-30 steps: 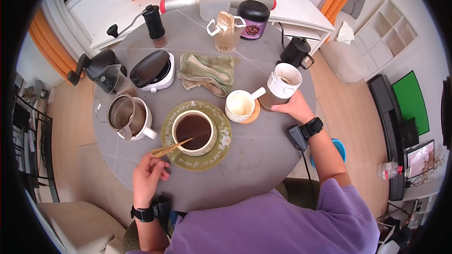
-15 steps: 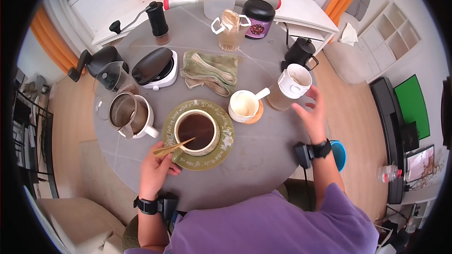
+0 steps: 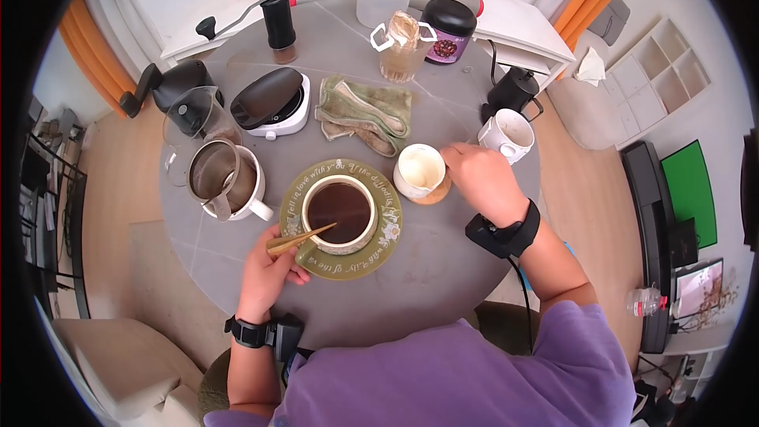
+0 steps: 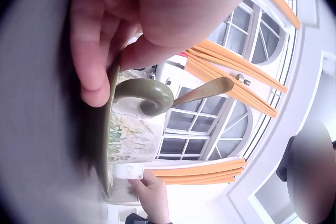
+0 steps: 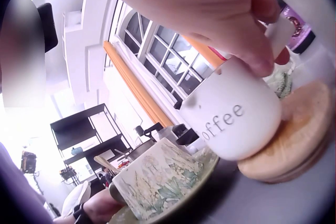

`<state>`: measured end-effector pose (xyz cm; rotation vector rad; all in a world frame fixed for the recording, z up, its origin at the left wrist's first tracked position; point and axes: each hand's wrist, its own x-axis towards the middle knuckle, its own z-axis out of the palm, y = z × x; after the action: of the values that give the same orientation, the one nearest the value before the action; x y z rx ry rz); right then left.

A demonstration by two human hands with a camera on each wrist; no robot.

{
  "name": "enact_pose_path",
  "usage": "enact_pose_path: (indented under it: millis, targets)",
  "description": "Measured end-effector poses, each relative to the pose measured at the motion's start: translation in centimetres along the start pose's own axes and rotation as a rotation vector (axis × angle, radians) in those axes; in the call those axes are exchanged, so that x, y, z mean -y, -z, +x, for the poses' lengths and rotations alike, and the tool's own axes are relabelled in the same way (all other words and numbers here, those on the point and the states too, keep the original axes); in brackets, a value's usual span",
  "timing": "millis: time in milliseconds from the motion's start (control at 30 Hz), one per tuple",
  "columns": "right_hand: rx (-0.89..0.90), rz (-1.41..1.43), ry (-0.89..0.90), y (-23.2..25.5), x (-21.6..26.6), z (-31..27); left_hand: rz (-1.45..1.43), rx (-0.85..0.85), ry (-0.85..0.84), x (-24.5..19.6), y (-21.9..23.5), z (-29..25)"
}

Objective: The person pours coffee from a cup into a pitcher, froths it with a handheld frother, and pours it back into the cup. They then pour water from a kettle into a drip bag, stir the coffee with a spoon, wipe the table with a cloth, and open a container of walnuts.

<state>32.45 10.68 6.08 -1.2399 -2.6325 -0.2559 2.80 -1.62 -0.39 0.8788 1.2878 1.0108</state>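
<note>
A patterned cup of dark coffee [image 3: 338, 209] stands on a green saucer [image 3: 348, 267] with lettering round its rim. Leaning in the cup is a gold spoon [image 3: 288, 243]. My left hand [image 3: 265, 273] pinches the near-left edge of the saucer, thumb above and fingers beneath, close to the cup's curled green handle [image 4: 149, 97]. To the right, my right hand [image 3: 482, 180] grips the handle of a small white pitcher [image 3: 419, 170], mostly covering that handle. The pitcher, lettered "offee" in the right wrist view, is at a round wooden coaster [image 5: 294, 140].
Right of my right hand stands a white-topped vessel [image 3: 507, 136], with a black kettle [image 3: 514, 93] behind. A green cloth [image 3: 364, 115], white scale [image 3: 273, 107], hand grinder [image 3: 278, 28] and black jar [image 3: 449, 30] lie farther back. A white mug with a strainer [image 3: 229, 182] is at left.
My right hand has let go of the white-topped vessel, moved left and taken the small pitcher's handle. My left hand has closed in on the saucer's edge. The head view has shifted slightly.
</note>
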Motion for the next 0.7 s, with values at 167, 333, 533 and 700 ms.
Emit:
enact_pose_path:
  millis: [167, 333, 533, 700]
  targets:
    - [-0.008, 0.048, -0.146, 0.6, 0.4, -2.0, -0.023, -0.028, 0.018, -0.2, -0.2, -0.1]
    - [0.045, 0.081, -0.274, 1.6, 1.7, -3.1, -0.008, -0.045, -0.011, -0.2, -0.5, -0.1]
    - [0.054, 0.148, -0.338, 3.8, 1.9, -2.8, -0.031, -0.031, 0.003, -0.6, -0.3, -0.3]
    - [0.089, 0.210, 0.003, 8.6, 1.9, 3.6, -0.043, -0.029, 0.023, -0.6, -0.3, -0.2]
